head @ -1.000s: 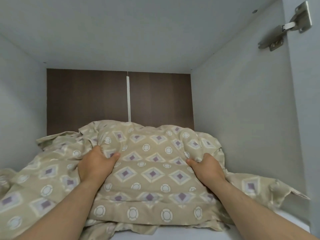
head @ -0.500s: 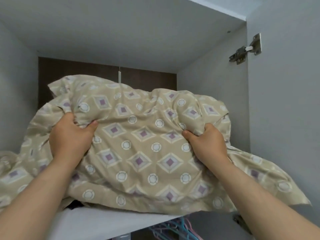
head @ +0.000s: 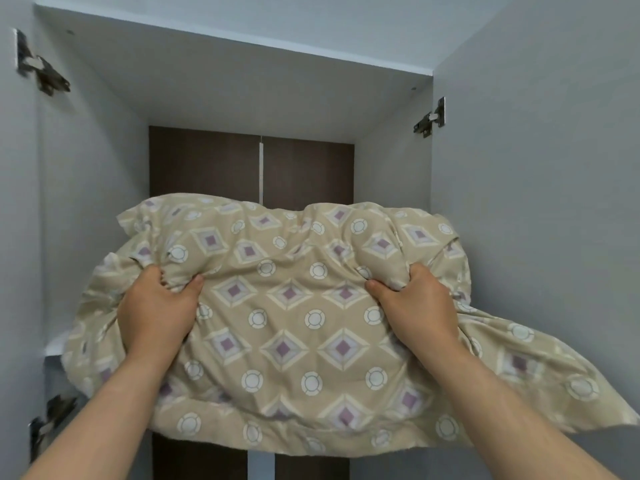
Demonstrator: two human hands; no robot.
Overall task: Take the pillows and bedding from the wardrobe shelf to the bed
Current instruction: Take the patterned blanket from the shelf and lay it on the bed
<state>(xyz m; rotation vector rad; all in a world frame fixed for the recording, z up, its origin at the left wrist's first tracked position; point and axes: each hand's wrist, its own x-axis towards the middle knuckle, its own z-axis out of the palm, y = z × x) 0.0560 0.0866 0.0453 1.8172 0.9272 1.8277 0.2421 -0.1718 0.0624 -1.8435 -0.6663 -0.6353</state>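
The upper compartment of a pale grey wardrobe fills the view, its dark wood-grain back panel (head: 204, 161) showing behind the load and metal door hinges (head: 429, 117) on the side walls. A beige pillow (head: 287, 327) in a loose patterned cover, printed with purple diamonds and white rings, is held up in front of the opening, its long axis running left to right across the person. Its left end overlaps the edge of the white shelf (head: 55, 344), though contact cannot be told, and the right end trails slack fabric. The left hand (head: 156, 313) and right hand (head: 415, 303) sit evenly spaced, each with fingers (head: 199, 282) closed on a bunched fold of the pillow's upper face. The coming move probably draws the pillow straight back toward the person, clear of the shelf.
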